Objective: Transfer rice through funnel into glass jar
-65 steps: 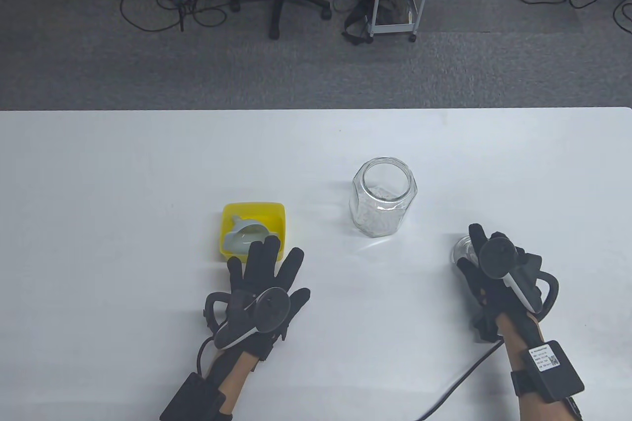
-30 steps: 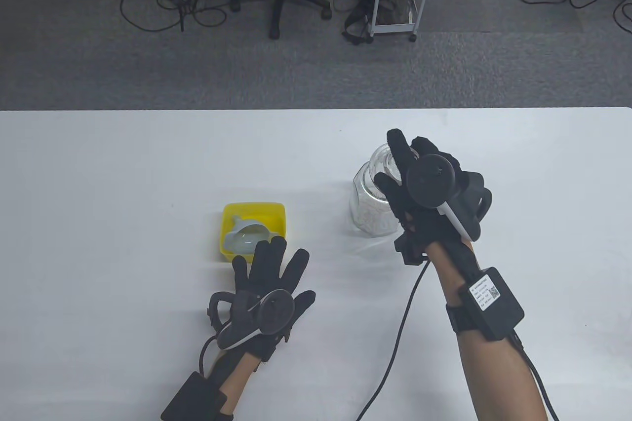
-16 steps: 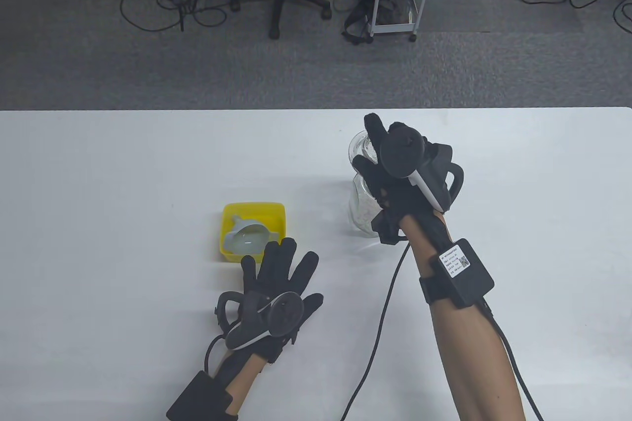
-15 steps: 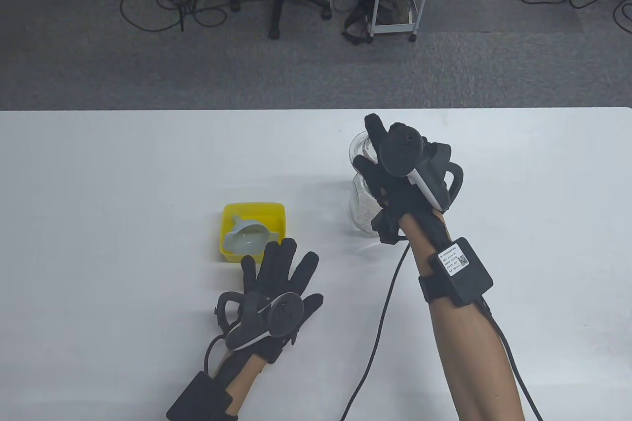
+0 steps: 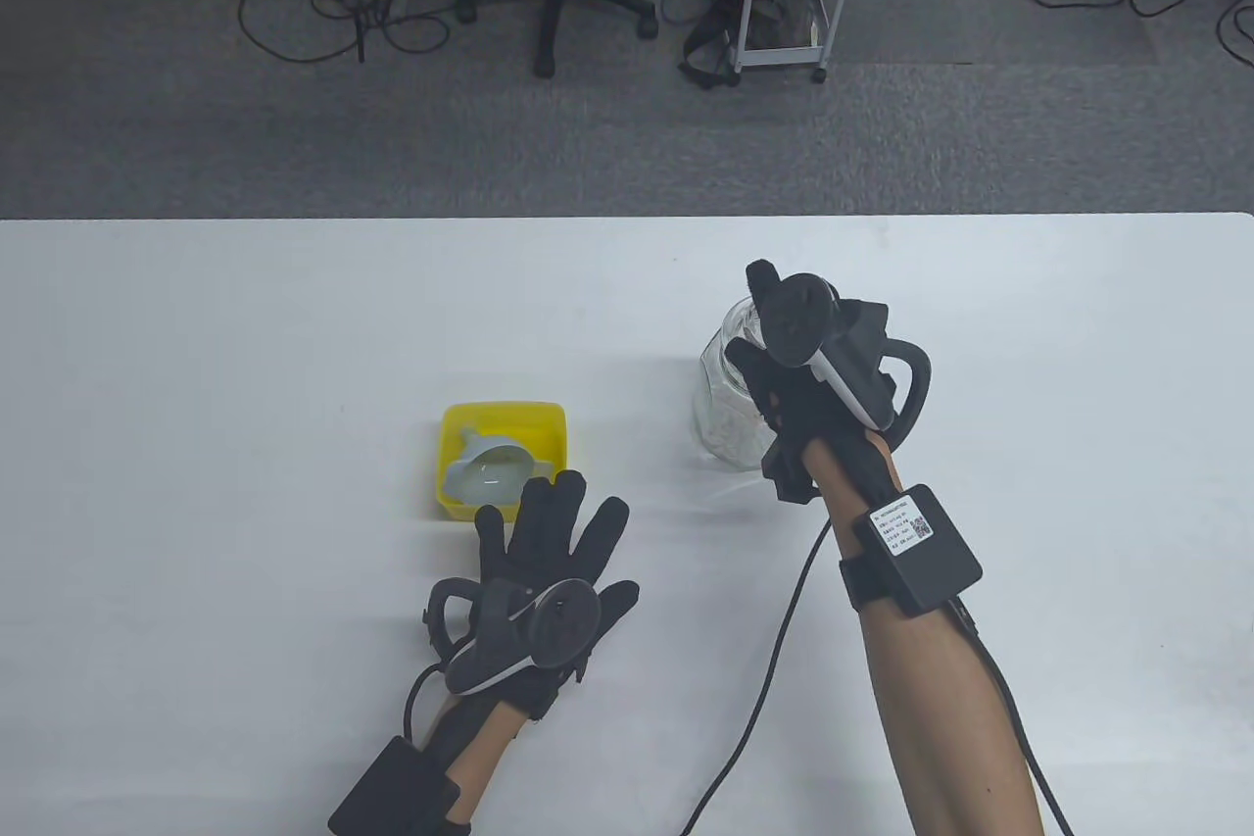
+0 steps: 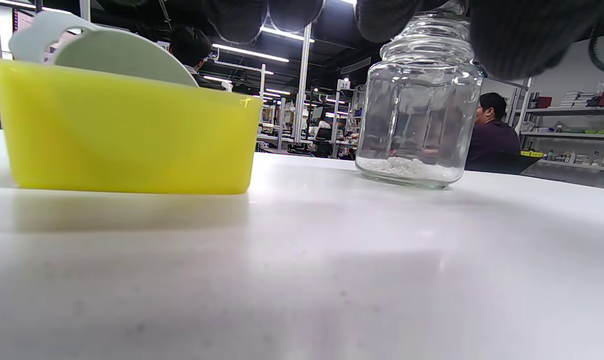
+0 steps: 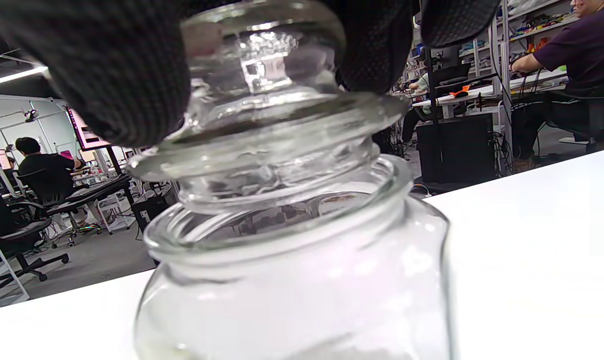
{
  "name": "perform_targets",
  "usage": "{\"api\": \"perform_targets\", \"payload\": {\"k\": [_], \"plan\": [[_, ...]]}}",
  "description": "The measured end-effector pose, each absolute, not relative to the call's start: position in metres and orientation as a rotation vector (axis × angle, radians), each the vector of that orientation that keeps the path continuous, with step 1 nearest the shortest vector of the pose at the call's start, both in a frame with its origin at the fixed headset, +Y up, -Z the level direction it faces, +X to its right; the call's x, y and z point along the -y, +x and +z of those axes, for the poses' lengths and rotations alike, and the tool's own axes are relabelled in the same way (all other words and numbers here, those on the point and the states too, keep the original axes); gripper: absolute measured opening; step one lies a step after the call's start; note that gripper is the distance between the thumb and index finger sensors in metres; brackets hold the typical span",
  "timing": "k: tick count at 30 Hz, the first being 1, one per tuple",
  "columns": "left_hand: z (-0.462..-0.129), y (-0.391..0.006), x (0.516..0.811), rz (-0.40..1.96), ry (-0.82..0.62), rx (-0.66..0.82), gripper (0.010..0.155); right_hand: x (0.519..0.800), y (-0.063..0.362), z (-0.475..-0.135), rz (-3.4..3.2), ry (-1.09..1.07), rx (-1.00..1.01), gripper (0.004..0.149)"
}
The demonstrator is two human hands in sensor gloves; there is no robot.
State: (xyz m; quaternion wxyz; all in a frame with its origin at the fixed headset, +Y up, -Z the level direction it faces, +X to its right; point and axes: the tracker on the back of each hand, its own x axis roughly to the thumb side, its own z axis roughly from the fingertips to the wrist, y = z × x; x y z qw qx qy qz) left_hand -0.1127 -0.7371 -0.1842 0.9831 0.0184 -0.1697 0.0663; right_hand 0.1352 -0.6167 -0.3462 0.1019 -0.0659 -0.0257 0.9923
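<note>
Right hand [image 5: 798, 356] has brought one lid [image 7: 261, 125] onto one jar [image 5: 730, 395].

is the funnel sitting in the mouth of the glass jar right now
No, the funnel lies in the yellow bin, apart from the glass jar.

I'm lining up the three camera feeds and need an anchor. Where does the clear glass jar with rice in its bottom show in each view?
Table view: the clear glass jar stands right of centre, partly hidden behind the right hand.
Left wrist view: the jar stands upper right, upright, rice at its bottom.
Right wrist view: the jar fills the lower centre, a glass lid at its mouth.
Shared landmark: the white table.
</note>
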Motion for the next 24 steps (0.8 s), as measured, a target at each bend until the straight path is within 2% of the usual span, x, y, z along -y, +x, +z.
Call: {"api": "perform_targets", "payload": {"k": [24], "plan": [[-0.183,-0.114,0.738,0.13,0.031,0.343,0.077,0.631,0.133,-0.344,2.936,-0.204,0.058,0.075]]}}
